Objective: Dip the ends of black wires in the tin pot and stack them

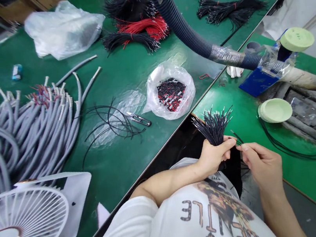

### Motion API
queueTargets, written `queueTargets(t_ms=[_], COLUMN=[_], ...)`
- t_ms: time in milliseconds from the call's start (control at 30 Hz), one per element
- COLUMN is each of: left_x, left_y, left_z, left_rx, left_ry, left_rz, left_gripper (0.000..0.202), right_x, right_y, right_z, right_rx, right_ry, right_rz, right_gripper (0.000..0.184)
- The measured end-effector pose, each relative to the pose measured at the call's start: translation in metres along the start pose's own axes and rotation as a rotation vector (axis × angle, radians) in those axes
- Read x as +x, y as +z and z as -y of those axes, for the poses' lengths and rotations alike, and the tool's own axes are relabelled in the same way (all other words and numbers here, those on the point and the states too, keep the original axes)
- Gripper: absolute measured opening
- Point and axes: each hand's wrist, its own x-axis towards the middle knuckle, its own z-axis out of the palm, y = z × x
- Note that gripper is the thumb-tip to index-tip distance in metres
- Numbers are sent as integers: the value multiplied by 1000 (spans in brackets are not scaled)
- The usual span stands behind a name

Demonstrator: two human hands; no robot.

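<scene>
Left hand [214, 155] clamped a fanned bundle of thin black stripped-end wires [212, 124], tips toward 12 o'clock for picking; right hand [261, 162] pinched one black strand [237, 137] at 3 o'clock.

Green bench [128, 79] under grey cables [38, 132], snips [138, 118]

Two green-matted surfaces [117, 81] meet at an angle, a dark gap running between them. One landmark serves best: the dark corrugated hose [179, 24] that slopes down across the middle. Left of the hose lies a crumpled clear plastic bag [64, 29] — and further left and nearer, a heap of grey cables [29, 133]. Below those stands a white fan [22, 226]. Right of the hose's lower end sits a pale green lid [275, 110]. The light is even and bright.
</scene>
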Motion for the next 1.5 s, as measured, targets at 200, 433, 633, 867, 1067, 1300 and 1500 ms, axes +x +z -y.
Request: queueTargets(t_ms=[200,433,633,867,1067,1300,1500], left_x=[3,4,4,6,9,11,12], left_y=[-3,-14,-19,-25,-27,-30,-31], left_z=[2,1,3,3,5,6,7], left_rx=[2,79,97,122,147,139,140], left_ry=[-29,-2,1,-9,-23,-22,-28], left_rz=[13,11,19,-5,4,13,12], left_gripper=[49,49,46,48,50,48,50], right_x=[5,57,119,166,184,194,195], right_y=[-49,-129,-144,-136,-125,-120,-116], right_z=[12,40,49,52,54,52,52], right_rx=[-194,-530,-697,-919,-1014,-1085,-1118], right_ry=[-10,8,76,94,70,77,82], right_rz=[-51,30,231,401,518,571,570], right_gripper=[25,30,36,31,27,21,20])
